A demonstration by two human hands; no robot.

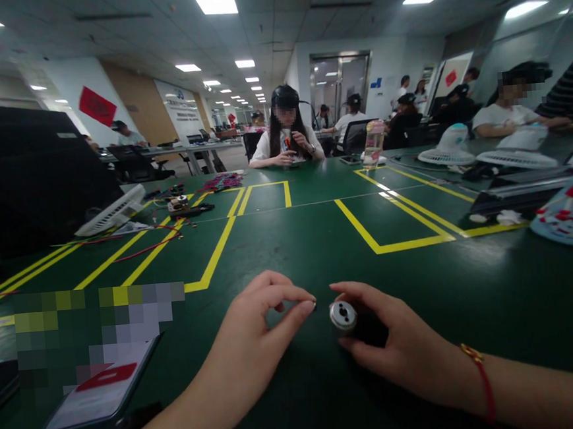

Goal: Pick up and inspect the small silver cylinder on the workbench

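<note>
My right hand is wrapped round a small dark cylinder with a silver, two-holed end cap, holding it on its side just above the green table. The cap faces left. My left hand hovers a few centimetres to the left of the cap with thumb and forefinger pinched together; whatever sits between them is too small to make out. A red cord bracelet circles my right wrist.
A phone lies at the near left, beside a blurred patch. Yellow tape lines mark the table. Red wires and small parts lie at the far left near a white fan. People sit across the table; a bottle stands there.
</note>
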